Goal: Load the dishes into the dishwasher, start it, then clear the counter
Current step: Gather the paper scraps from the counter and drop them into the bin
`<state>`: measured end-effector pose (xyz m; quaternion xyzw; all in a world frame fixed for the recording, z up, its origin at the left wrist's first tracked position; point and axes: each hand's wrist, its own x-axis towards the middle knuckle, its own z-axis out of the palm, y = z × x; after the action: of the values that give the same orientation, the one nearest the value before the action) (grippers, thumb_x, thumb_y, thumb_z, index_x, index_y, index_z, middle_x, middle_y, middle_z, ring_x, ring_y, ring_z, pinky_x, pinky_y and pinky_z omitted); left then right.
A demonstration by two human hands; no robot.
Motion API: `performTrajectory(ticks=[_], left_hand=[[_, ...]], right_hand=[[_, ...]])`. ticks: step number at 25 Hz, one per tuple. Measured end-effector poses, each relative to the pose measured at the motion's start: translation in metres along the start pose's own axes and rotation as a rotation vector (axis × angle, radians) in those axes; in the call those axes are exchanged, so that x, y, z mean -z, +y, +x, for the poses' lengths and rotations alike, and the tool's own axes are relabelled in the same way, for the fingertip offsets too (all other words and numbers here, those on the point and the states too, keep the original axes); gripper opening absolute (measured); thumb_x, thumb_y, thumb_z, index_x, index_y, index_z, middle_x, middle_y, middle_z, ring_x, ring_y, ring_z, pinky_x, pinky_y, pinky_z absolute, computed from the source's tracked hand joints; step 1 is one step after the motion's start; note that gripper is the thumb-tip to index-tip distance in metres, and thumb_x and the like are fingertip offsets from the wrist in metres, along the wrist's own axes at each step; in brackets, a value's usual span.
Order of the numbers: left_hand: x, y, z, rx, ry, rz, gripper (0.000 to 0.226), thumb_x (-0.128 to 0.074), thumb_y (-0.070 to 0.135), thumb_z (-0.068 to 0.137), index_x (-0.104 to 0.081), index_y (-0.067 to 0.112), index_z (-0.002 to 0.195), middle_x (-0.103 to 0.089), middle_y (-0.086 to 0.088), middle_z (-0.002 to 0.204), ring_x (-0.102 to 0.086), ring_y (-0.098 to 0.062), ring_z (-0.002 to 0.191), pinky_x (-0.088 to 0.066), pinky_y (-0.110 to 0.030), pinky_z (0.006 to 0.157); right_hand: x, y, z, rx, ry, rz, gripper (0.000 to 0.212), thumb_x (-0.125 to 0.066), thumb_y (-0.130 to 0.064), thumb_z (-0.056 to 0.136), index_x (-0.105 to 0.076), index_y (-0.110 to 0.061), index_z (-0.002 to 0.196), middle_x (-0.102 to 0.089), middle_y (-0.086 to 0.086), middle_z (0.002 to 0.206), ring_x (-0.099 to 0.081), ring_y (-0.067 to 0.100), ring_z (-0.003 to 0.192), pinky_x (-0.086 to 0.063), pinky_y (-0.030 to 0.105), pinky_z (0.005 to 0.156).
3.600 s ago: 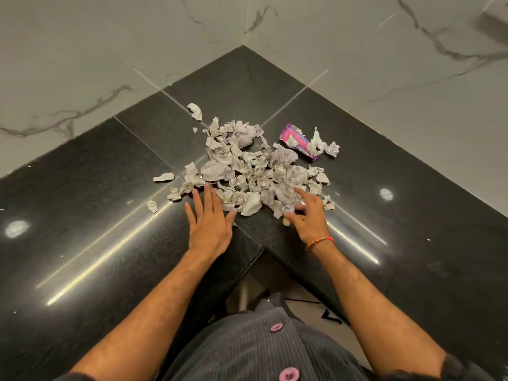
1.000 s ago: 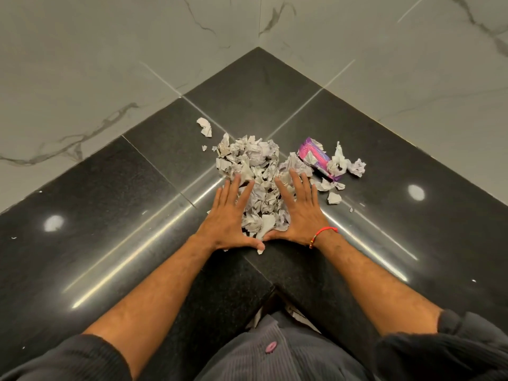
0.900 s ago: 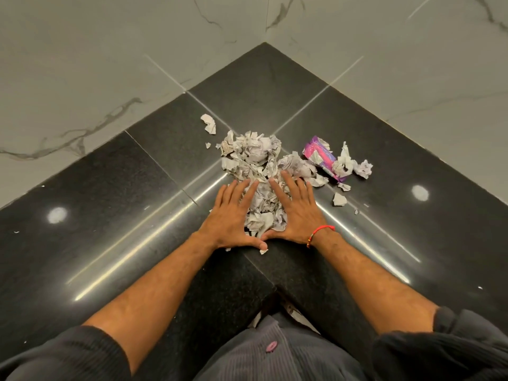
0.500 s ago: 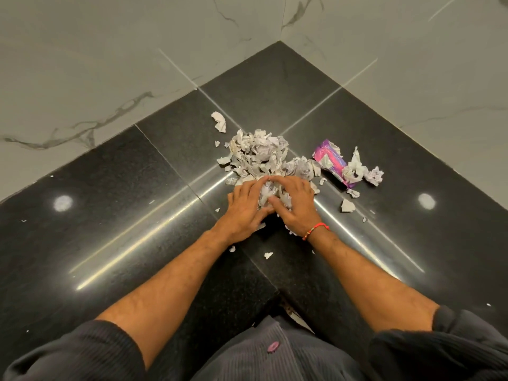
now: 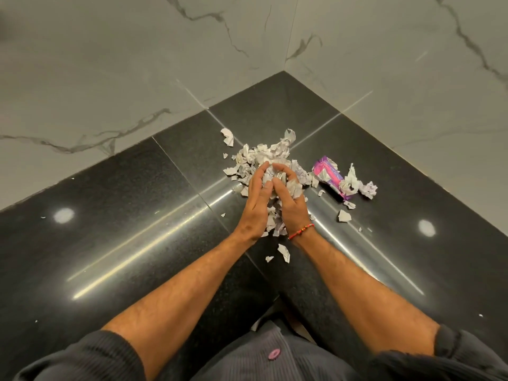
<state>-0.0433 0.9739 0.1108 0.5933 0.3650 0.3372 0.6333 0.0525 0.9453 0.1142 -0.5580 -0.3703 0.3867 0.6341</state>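
A pile of torn, crumpled grey paper scraps (image 5: 264, 155) lies in the inner corner of the black granite counter (image 5: 123, 224). My left hand (image 5: 254, 207) and my right hand (image 5: 291, 207) are pressed together palm to palm around a bunch of these scraps, lifted a little off the counter. Scraps stick out between the palms and fingers. A pink and purple wrapper (image 5: 328, 176) lies to the right of the pile with more crumpled paper (image 5: 357, 185) at its near end.
Loose scraps lie apart from the pile: one (image 5: 227, 136) at the back left, one (image 5: 343, 215) to the right, two (image 5: 283, 251) near my wrists. Marble walls (image 5: 137, 64) close the corner on both sides. The counter's front edge notches inward at my body.
My hands swept the spread-out scraps inward into a tight heap, then closed together on a bunch and lifted it. A few scraps dropped near my wrists.
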Motion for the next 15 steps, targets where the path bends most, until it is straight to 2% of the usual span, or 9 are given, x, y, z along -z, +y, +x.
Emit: performTrajectory(ticks=[4,6,10,13,15], left_hand=[[0.004,0.007,-0.014,-0.06,0.073,-0.01,0.054,-0.033,0.043,0.105,-0.028,0.029,0.157,-0.029,0.005,0.162,-0.032,-0.005,0.147,-0.032,-0.039,0.122],[0.006,0.008,-0.022,-0.072,0.099,-0.021,0.053,-0.033,0.048,0.104,-0.029,0.033,0.155,-0.029,0.006,0.162,-0.031,-0.009,0.148,-0.032,-0.044,0.122],[0.015,0.01,-0.039,-0.105,0.144,-0.061,0.053,-0.035,0.054,0.101,-0.031,0.04,0.152,-0.032,0.005,0.161,-0.036,-0.013,0.147,-0.036,-0.048,0.119],[0.027,0.01,-0.054,-0.107,0.164,-0.091,0.049,-0.036,0.054,0.102,-0.034,0.044,0.15,-0.033,0.007,0.159,-0.039,-0.014,0.145,-0.039,-0.05,0.117],[0.039,0.011,-0.066,-0.118,0.186,-0.096,0.045,-0.037,0.049,0.104,-0.034,0.046,0.148,-0.033,0.008,0.158,-0.038,-0.012,0.145,-0.039,-0.05,0.116]], right_hand=[[-0.013,-0.017,-0.013,0.037,-0.037,0.006,0.028,-0.049,-0.018,0.1,-0.053,-0.012,0.128,-0.062,0.016,0.123,-0.063,0.029,0.114,-0.054,0.044,0.095],[-0.02,-0.024,-0.021,0.042,-0.04,0.005,0.029,-0.049,-0.019,0.1,-0.053,-0.011,0.128,-0.062,0.017,0.123,-0.063,0.03,0.113,-0.054,0.045,0.095],[-0.037,-0.034,-0.039,0.071,-0.025,-0.008,0.025,-0.047,-0.01,0.102,-0.052,-0.005,0.127,-0.067,0.01,0.113,-0.067,0.019,0.104,-0.055,0.029,0.085],[-0.053,-0.035,-0.052,0.075,-0.032,-0.027,0.024,-0.046,-0.006,0.102,-0.053,-0.001,0.125,-0.07,-0.003,0.1,-0.068,0.012,0.095,-0.054,0.025,0.081],[-0.066,-0.034,-0.06,0.082,-0.06,-0.029,0.024,-0.046,-0.007,0.103,-0.053,-0.003,0.125,-0.069,0.007,0.106,-0.067,0.018,0.099,-0.055,0.03,0.084]])
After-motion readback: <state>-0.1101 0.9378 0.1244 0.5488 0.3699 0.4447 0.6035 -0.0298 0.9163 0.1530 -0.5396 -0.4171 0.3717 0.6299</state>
